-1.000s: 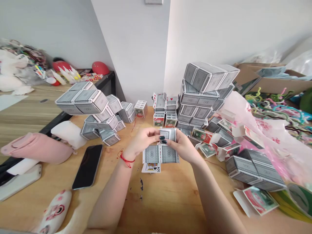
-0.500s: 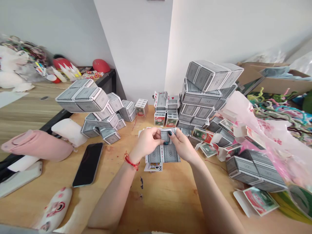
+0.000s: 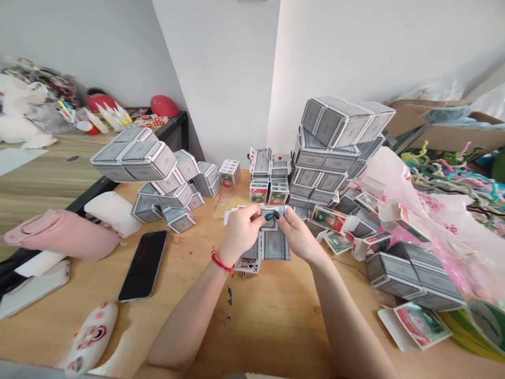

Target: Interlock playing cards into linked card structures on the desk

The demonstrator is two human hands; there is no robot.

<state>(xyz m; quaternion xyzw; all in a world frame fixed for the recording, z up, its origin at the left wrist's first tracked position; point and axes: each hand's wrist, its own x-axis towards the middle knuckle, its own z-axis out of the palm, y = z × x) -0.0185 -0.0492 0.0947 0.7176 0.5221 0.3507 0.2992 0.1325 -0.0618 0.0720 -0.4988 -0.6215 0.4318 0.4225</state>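
Note:
My left hand (image 3: 243, 229), with a red string bracelet at the wrist, and my right hand (image 3: 298, 234) meet over the middle of the table. Both are closed on grey-backed playing cards (image 3: 274, 246), with the thumbs almost together on the upper part. The cards appear joined side by side and folded; my fingers cover part of them. Below my left hand, a king of spades (image 3: 249, 265) lies face up, partly covered. Just beyond my hands stand two card packs (image 3: 258, 192) with folded cards on top.
Stacked card blocks rise at the right (image 3: 327, 152) and left (image 3: 150, 158). Opened card boxes (image 3: 331, 218) lie at the right beside pink plastic (image 3: 394, 179). A phone (image 3: 144, 266), a pink bottle (image 3: 63, 234) and a white plush case (image 3: 92, 337) lie at the left.
My left hand has moved slightly right and up, its thumb now closer to my right thumb on the cards. My right hand has barely moved.

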